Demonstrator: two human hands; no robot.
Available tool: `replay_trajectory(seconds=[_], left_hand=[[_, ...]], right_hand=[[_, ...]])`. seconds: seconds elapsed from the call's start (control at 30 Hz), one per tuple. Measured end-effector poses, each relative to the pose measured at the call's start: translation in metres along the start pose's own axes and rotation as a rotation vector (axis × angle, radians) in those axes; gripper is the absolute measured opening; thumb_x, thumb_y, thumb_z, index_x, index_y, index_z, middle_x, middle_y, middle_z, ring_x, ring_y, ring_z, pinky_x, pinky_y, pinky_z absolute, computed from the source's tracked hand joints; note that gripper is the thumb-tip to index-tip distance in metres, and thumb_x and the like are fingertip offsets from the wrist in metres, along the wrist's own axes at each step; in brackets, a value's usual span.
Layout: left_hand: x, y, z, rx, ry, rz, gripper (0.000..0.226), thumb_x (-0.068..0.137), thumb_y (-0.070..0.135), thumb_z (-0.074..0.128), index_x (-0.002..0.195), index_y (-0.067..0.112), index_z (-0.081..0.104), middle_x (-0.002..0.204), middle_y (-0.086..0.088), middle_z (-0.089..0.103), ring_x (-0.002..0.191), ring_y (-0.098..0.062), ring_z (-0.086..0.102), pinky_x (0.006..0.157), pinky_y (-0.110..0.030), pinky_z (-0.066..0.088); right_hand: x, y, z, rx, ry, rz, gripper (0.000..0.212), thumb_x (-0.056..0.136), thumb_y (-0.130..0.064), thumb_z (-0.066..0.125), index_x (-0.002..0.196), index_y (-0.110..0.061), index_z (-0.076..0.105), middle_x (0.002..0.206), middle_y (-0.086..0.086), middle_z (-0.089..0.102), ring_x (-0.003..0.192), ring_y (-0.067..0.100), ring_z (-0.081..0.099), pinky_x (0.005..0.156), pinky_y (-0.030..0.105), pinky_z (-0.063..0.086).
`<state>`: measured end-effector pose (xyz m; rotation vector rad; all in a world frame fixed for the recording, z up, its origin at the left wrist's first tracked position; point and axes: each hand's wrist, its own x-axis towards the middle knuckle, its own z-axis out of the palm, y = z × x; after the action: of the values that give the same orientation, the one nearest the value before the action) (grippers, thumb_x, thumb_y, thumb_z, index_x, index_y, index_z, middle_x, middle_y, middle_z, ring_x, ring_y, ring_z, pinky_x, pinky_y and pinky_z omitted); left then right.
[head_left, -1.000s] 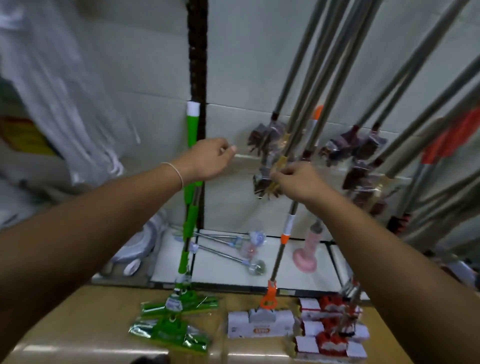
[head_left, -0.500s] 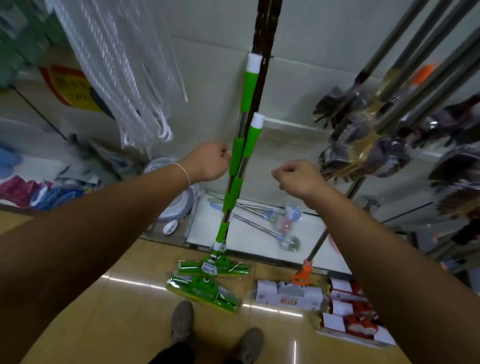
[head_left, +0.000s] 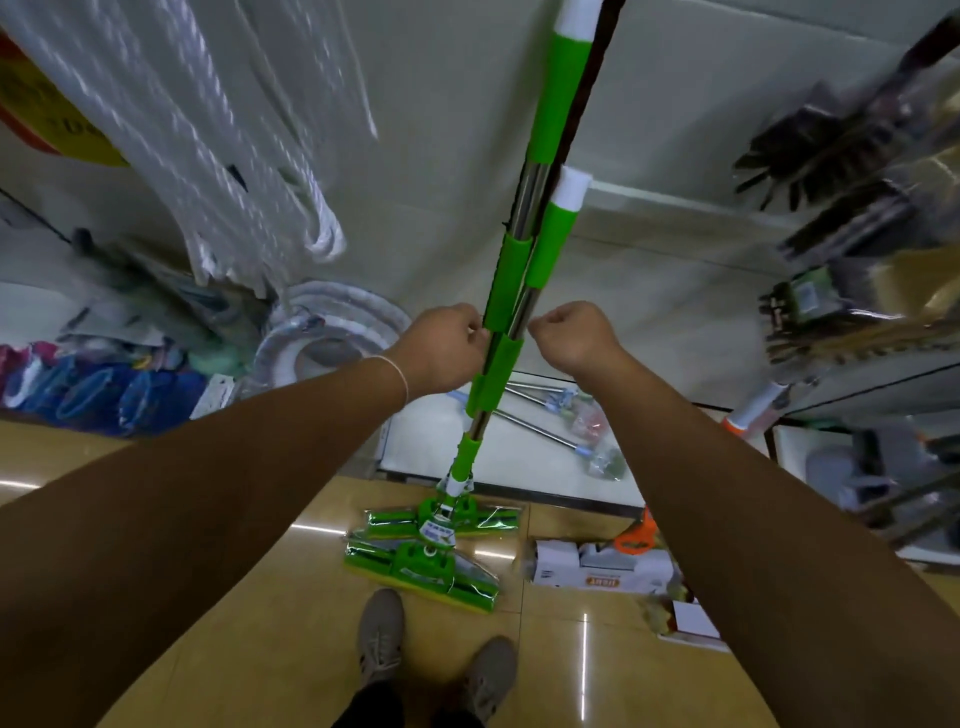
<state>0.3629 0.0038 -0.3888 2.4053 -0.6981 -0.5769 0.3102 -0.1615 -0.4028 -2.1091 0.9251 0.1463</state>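
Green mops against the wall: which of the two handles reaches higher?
The longer handle, whose white cap reaches the picture's top edge. The shorter handle ends in a white cap far lower, beside the longer one's bare steel section.

Both reaching forward, left hand (head_left: 445, 353) curled, right hand (head_left: 569, 338) curled

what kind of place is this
Most likely a household goods shop: green mops with plastic-wrapped heads lean against the wall, wrapped brooms hang on the right, and bundles of white rope hang on the left.
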Motion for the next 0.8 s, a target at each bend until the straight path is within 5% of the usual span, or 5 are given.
replay_trajectory(seconds=[0.1, 0.23, 0.5, 0.67, 0.8], left_hand=[[0.007, -0.014, 0.015, -0.014, -0.006, -0.02, 0.026, 0.096, 0.018, 0.048, 0.11, 0.002, 0.063, 0.103, -0.021, 0.068, 0.095, -0.036, 0.061, 0.08, -0.034, 0.048], [0.011, -0.032, 0.032, -0.005, -0.007, -0.04, 0.023, 0.095, 0.011, 0.049, 0.111, 0.001, 0.062, 0.106, -0.022, 0.067, 0.096, -0.035, 0.061, 0.076, -0.029, 0.044], [0.01, -0.048, 0.047, 0.012, 0.012, -0.087, 0.03, 0.094, 0.016, 0.051, 0.12, 0.004, 0.059, 0.109, -0.022, 0.067, 0.099, -0.035, 0.062, 0.083, -0.028, 0.043], [0.011, -0.051, 0.058, -0.019, -0.021, -0.15, 0.032, 0.095, 0.023, 0.053, 0.122, 0.007, 0.058, 0.116, -0.017, 0.066, 0.106, -0.032, 0.06, 0.088, -0.028, 0.044], [0.003, -0.059, 0.067, 0.016, -0.063, -0.202, 0.031, 0.095, 0.026, 0.053, 0.12, 0.009, 0.058, 0.115, -0.015, 0.067, 0.107, -0.03, 0.06, 0.087, -0.025, 0.041]], right_hand=[[0.022, 0.005, 0.013, -0.037, 0.004, 0.002, 0.027, 0.089, -0.024, 0.062, 0.09, 0.002, 0.071, 0.091, 0.02, 0.068, 0.091, 0.034, 0.064, 0.082, 0.038, 0.051], [0.042, 0.011, 0.029, 0.027, 0.01, 0.007, 0.052, 0.093, -0.026, 0.063, 0.136, 0.0, 0.05, 0.13, 0.017, 0.06, 0.121, 0.033, 0.056, 0.103, 0.035, 0.044], [0.056, 0.01, 0.037, 0.239, 0.053, -0.025, 0.02, 0.092, -0.026, 0.066, 0.104, -0.011, 0.065, 0.108, 0.011, 0.07, 0.104, 0.03, 0.065, 0.096, 0.045, 0.052], [0.047, 0.014, 0.039, 0.197, 0.027, -0.091, 0.02, 0.092, -0.029, 0.066, 0.103, -0.013, 0.066, 0.088, 0.001, 0.065, 0.092, 0.024, 0.065, 0.089, 0.036, 0.053], [0.029, 0.019, 0.04, 0.183, 0.004, -0.154, 0.012, 0.092, -0.025, 0.066, 0.098, -0.015, 0.064, 0.067, -0.011, 0.05, 0.062, 0.005, 0.05, 0.068, 0.019, 0.041]])
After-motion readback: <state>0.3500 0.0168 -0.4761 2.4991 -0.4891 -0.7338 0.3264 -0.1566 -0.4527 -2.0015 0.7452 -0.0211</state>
